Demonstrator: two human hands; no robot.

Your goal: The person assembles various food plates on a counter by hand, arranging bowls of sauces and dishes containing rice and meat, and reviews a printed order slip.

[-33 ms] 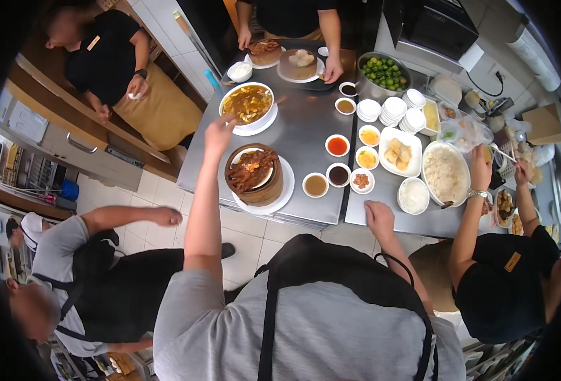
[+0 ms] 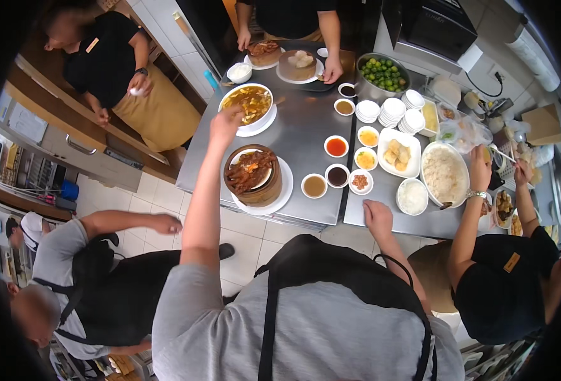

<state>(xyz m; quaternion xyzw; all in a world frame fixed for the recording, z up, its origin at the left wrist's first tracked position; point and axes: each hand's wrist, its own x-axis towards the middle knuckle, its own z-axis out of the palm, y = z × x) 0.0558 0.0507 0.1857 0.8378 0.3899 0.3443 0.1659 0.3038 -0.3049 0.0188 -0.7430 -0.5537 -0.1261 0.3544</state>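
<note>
Fingers point(image 2: 229, 116) over round soup bowl point(image 2: 250, 105)

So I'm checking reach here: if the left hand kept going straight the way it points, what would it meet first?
Most likely the white bowl of yellow curry: the left hand hovers at its near rim, though height is unclear.

Steel table point(image 2: 306, 136) w/ food dishes point(image 2: 253, 105)

The left hand point(image 2: 226, 124) is stretched far forward with fingers curled, while the right hand point(image 2: 377, 218) rests low, palm down.
</note>
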